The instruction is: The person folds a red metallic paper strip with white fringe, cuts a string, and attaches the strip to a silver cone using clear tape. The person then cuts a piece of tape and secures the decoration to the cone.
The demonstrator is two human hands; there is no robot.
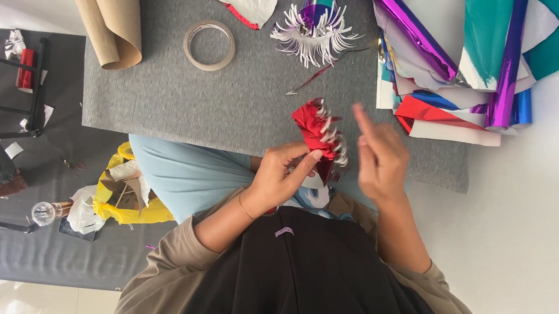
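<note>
Closest in, the left hand (278, 176) pinches a red foil fringe piece (316, 130) between thumb and fingers, closed on its lower end, holding it just over the near edge of the grey mat (187, 95). The right hand (378, 156) hovers just right of the fringe, loosely open, index finger raised (it's blurred), with nothing in its grasp. Out on the mat beyond the red piece, a thin cutting tool (325, 70) lies slanted, and past that sits a purple-and-white fringed foil bundle (315, 31). Left of that bundle rests a roll of clear tape (209, 45), lying flat. At the mat's far left corner, a curled roll of brown paper (108, 17). Over at the mat's far right edge, a heap of shiny foil sheets (463, 64), purple, teal, blue, red.
</note>
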